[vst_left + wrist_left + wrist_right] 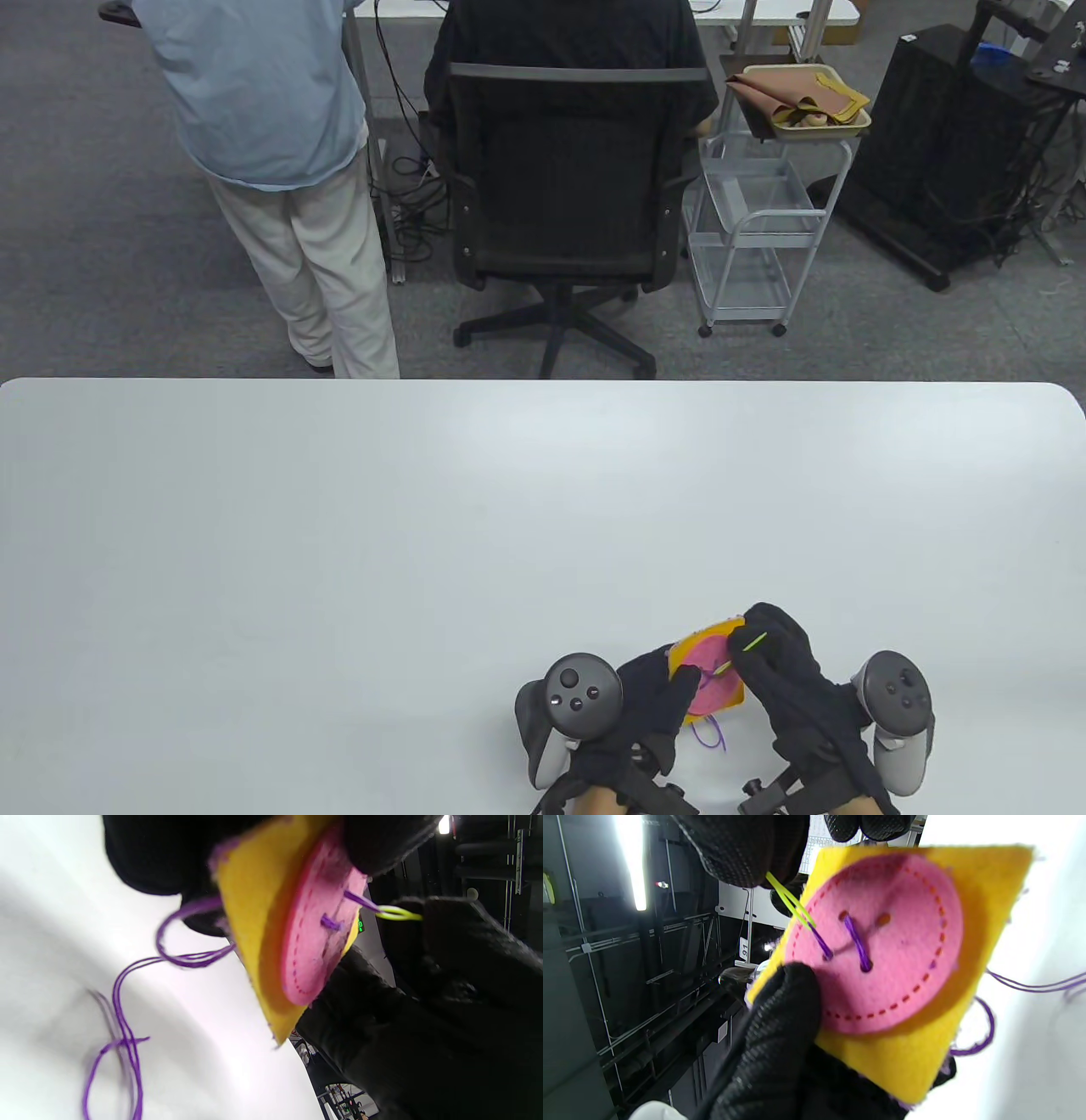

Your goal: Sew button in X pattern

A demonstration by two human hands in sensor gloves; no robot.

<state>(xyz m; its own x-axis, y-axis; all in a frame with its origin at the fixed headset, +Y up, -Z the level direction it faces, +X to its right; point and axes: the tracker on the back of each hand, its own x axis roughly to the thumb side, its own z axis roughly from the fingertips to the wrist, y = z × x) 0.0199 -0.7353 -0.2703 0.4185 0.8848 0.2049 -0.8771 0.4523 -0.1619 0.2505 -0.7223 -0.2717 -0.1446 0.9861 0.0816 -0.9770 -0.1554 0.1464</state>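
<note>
A yellow felt square (980,912) carries a pink felt button (899,955) with a dashed rim and several holes. One purple stitch (857,942) lies across two holes. My left hand (653,705) holds the square tilted above the table, thumb (780,1018) pressed on the button's edge. My right hand (780,671) pinches a lime-green plastic needle (789,899) whose purple thread (821,942) comes up out of a third hole. The needle also shows in the table view (747,643) and in the left wrist view (396,913). Loose purple thread (123,1027) trails on the table.
The white table (424,552) stretches away from both hands. Beyond its far edge are a black office chair (568,195), a standing person (280,170) and a white wire trolley (755,221).
</note>
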